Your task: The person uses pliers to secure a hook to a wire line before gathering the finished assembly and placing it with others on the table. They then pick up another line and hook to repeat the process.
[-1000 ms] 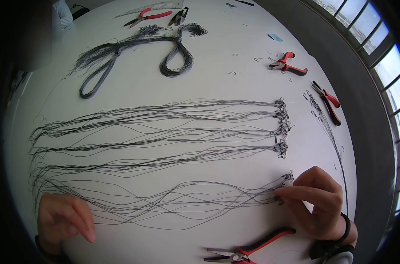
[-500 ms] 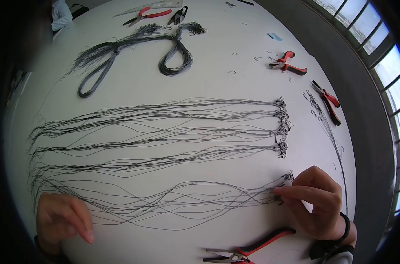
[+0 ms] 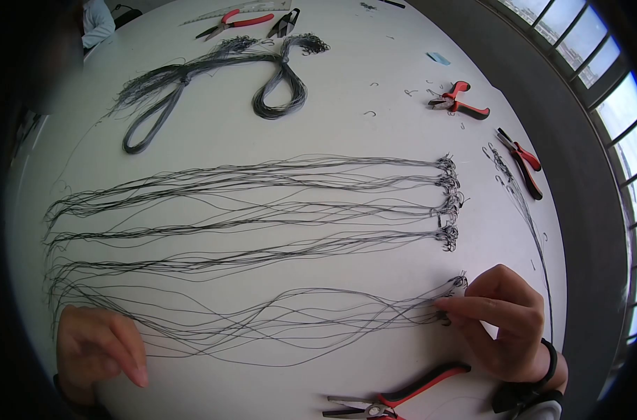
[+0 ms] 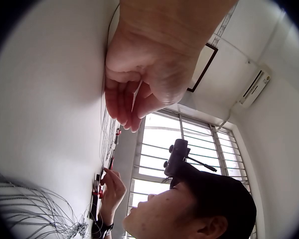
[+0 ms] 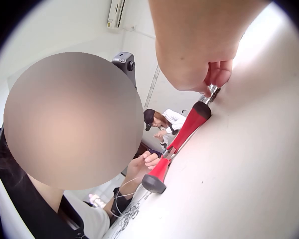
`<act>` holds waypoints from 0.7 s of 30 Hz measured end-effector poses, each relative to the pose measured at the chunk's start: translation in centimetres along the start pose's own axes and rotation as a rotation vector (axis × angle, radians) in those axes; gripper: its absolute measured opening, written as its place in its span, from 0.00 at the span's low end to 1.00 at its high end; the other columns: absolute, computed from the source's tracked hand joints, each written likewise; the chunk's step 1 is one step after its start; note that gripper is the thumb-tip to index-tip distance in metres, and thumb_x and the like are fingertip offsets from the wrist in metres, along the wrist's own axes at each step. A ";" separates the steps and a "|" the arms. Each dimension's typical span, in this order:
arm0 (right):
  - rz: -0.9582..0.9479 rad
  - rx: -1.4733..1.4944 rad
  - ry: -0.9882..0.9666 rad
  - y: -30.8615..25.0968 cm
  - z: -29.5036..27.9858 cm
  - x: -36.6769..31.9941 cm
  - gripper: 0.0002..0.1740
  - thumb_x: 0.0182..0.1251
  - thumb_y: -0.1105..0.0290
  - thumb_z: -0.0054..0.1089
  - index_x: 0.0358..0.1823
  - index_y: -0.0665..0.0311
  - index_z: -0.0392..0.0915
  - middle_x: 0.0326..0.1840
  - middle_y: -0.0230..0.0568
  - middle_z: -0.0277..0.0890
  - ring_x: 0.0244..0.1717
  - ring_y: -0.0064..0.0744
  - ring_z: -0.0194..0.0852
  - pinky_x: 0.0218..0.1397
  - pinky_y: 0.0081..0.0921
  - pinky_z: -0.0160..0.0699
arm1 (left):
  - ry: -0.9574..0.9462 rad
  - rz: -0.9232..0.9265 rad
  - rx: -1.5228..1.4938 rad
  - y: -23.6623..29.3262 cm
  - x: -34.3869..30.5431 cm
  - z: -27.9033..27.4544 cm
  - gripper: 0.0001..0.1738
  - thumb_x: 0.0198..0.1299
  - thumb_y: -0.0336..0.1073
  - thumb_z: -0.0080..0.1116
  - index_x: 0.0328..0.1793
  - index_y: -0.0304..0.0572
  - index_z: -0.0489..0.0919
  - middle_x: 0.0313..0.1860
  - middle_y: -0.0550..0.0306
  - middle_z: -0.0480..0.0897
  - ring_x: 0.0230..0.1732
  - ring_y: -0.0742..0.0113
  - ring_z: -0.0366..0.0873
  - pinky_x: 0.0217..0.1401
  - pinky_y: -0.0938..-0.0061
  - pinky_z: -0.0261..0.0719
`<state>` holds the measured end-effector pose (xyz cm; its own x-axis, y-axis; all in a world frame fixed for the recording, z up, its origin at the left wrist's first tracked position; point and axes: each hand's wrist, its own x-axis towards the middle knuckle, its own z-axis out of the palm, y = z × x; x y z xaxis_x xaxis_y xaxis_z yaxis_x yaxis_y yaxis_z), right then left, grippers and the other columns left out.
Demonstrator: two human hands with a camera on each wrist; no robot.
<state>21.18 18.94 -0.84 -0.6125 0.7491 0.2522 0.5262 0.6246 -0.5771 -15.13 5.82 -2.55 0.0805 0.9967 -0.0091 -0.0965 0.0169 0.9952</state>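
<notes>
In the head view, the nearest bundle of thin dark lines [image 3: 290,325] fans out loosely across the white table, with small hooks [image 3: 460,281] at its right end. My right hand [image 3: 504,318] pinches the bundle beside those hooks, thumb and index finger together. At the bundle's left end my left hand [image 3: 101,346] rests with fingers loosely bent, and the left wrist view shows nothing held in that hand [image 4: 149,59]. Farther up the table lie several more hooked bundles [image 3: 262,227], roughly parallel. My right fingertips are partly hidden in the right wrist view.
Red-and-black pliers [image 3: 381,406] lie at the near edge, with two more pairs [image 3: 460,101] [image 3: 521,162] at the right. Tied line coils [image 3: 280,105], red-handled pliers [image 3: 234,24], black snips [image 3: 285,24] and a clear ruler [image 3: 252,8] sit at the back.
My left hand has shifted very slightly left, and the lines' left ends with it. The right hand keeps its pinch in place. A sleeve at the upper left shows more than before.
</notes>
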 end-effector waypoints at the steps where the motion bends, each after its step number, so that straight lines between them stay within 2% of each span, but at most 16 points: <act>1: 0.004 0.002 0.000 0.0 0.0 0.0 0.18 0.43 0.89 0.63 0.38 0.66 0.84 0.26 0.37 0.71 0.22 0.21 0.74 0.20 0.14 0.71 | 0.000 0.000 0.000 0.0 0.0 0.0 0.09 0.53 0.29 0.59 0.26 0.28 0.82 0.25 0.45 0.81 0.24 0.62 0.80 0.26 0.78 0.78; 17: -0.017 -0.004 0.037 -0.1 0.2 0.0 0.18 0.42 0.88 0.64 0.37 0.65 0.85 0.25 0.37 0.71 0.21 0.20 0.71 0.19 0.14 0.67 | 0.004 0.002 -0.004 -0.1 -0.1 -0.1 0.09 0.53 0.29 0.60 0.26 0.27 0.82 0.26 0.44 0.82 0.23 0.62 0.80 0.25 0.78 0.78; 19: 0.072 0.004 0.059 -0.3 0.3 -0.1 0.13 0.47 0.84 0.61 0.34 0.62 0.86 0.25 0.35 0.70 0.21 0.20 0.70 0.21 0.14 0.68 | 0.004 0.002 -0.010 -0.1 -0.1 -0.1 0.09 0.53 0.29 0.60 0.26 0.27 0.82 0.26 0.44 0.82 0.23 0.62 0.80 0.25 0.78 0.78; 21: 0.075 0.011 0.059 -0.3 0.4 -0.1 0.13 0.47 0.84 0.61 0.34 0.62 0.86 0.25 0.35 0.70 0.21 0.20 0.70 0.21 0.14 0.68 | -0.001 0.003 -0.010 -0.1 -0.1 -0.2 0.09 0.53 0.29 0.60 0.26 0.27 0.82 0.26 0.44 0.82 0.23 0.61 0.80 0.25 0.78 0.78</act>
<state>20.88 18.59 -1.00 -0.5356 0.8055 0.2536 0.5624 0.5642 -0.6045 -15.33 5.70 -2.70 0.0811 0.9967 -0.0062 -0.1065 0.0149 0.9942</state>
